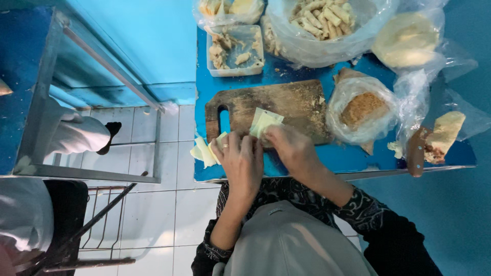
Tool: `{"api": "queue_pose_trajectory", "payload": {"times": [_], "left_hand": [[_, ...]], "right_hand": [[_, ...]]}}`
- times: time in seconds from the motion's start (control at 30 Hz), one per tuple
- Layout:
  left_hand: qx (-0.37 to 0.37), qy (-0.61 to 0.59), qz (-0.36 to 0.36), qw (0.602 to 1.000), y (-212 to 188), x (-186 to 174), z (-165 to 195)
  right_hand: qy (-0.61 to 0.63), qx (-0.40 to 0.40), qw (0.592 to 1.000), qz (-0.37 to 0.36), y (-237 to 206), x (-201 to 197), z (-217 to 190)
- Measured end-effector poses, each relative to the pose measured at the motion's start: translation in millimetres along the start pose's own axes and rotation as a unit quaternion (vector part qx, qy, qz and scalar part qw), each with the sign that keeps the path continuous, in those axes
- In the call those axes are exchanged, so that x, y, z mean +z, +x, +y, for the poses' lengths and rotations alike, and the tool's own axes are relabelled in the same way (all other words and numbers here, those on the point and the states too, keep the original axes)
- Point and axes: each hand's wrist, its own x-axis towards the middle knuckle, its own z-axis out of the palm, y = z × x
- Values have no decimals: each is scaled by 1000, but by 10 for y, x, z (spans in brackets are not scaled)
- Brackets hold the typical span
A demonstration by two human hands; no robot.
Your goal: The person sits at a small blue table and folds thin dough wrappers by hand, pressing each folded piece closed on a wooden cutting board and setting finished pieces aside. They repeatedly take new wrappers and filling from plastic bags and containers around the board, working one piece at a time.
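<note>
You get even, fairly bright, cool light from above, tinted blue by the painted surfaces. Shadows stay soft and short under your hands. The clear plastic bags at the top throw pale glare, and the white floor tiles reflect light gently. Your fingers look slightly smeared by motion. Straight lines bow toward the edges, and the corners are softer than the centre.

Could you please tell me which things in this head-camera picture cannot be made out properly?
- Head view: what the left hand and right hand pinch below the pale wrapper sheet is covered by both hands.
- Head view: the bag of rolled pieces is cut off by the top edge.
- Head view: the knife blade lies under clear plastic.
- Head view: the tub scraps are too small to identify.
</note>
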Motion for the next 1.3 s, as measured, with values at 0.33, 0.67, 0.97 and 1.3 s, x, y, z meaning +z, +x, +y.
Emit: {"api": "queue_pose_trajectory", "payload": {"times": [0.33, 0.67, 0.97, 1.3], "left_hand": [[31, -58, 19, 998, 22, -34, 80], [57, -83, 1, 995, -4, 53, 70], [43, -57, 11, 997, 15, 70, 66], [109, 3, -27, 994, 27, -54, 13]], "right_hand": [[-95, 144, 985, -29, 37, -373, 89], [14, 182, 982, -39, -54, -305, 67], [184, 214, 959, -12, -74, -157, 55], [62, 76, 995, -28, -46, -132, 125]]}}
